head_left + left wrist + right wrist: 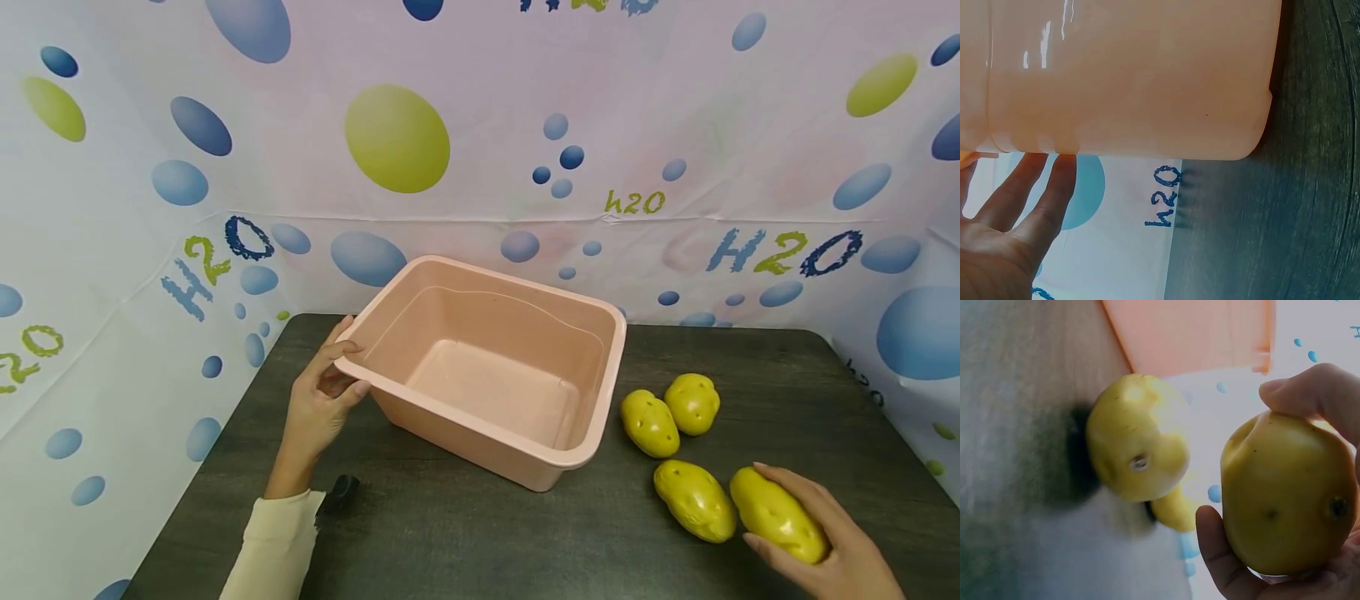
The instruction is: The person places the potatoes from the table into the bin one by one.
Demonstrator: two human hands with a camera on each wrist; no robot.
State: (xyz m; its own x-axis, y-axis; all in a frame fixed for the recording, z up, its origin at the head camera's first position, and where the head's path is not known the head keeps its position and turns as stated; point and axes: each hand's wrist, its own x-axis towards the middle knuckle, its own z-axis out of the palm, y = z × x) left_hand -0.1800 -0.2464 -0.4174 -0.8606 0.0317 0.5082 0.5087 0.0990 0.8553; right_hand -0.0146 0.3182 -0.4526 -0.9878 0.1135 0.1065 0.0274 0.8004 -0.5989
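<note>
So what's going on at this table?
A person has two things in hand. The left hand grips the left corner of a pink tub; the right hand holds what looks like a yellow potato. Three similar ones lie right of the tub, none visible inside it.

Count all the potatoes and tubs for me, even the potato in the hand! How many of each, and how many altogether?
Yellow potatoes: 4 (1 held in the right hand, 3 on the table)
Pink tub: 1
Total: 5
</note>
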